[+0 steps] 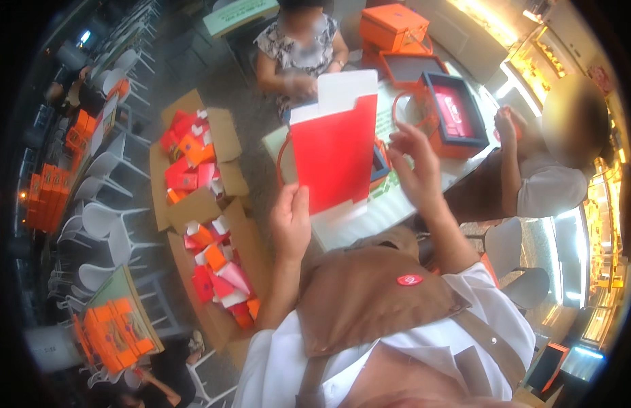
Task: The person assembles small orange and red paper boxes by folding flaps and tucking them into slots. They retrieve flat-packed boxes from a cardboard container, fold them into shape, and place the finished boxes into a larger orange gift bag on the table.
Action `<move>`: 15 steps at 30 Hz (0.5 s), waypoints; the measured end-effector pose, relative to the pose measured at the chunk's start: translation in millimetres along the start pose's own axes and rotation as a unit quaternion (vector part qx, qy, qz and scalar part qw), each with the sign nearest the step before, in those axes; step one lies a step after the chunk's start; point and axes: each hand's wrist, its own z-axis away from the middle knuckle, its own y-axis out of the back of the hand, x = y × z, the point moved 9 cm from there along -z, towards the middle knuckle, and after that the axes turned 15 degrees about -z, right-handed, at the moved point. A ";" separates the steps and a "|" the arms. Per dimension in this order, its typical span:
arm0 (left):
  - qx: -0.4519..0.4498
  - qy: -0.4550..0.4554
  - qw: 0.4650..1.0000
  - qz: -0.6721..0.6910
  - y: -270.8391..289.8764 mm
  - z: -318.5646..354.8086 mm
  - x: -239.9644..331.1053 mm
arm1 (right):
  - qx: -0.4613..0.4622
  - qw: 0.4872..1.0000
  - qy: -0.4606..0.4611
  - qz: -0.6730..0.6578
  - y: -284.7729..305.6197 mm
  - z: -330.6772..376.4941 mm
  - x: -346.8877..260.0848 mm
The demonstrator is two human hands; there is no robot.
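Note:
A flattened red carton point(334, 153) with white flaps stands upright in front of me, above the table. My left hand point(291, 214) grips its lower left edge, thumb against the red face. To the right of the carton my right hand point(416, 160) is raised and open, its fingers curved apart and holding nothing. Behind the carton, partly hidden, an orange handled box rests on the table. Further right stands an open dark-rimmed gift box point(458, 102) with a red packet point(454, 114) inside.
Two brown cardboard boxes point(242, 262) full of red and orange small cartons stand on the floor at the left. Orange boxes point(395, 28) are stacked at the table's point(349, 228) far end. One person point(305, 51) sits across; another point(556, 187) is at the right.

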 end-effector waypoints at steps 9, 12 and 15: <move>0.030 -0.081 0.993 -0.074 5.4 0.8 16.9 | -0.202 0.974 -0.097 0.038 -40.6 -28.8 -28.0; 0.021 -0.062 0.986 -0.155 7.0 3.4 12.4 | -0.218 0.963 -0.161 -0.005 -41.3 -19.6 -5.8; 0.031 -0.061 0.981 -0.179 10.6 5.9 23.4 | -0.252 0.942 -0.220 -0.034 -43.9 -13.8 4.2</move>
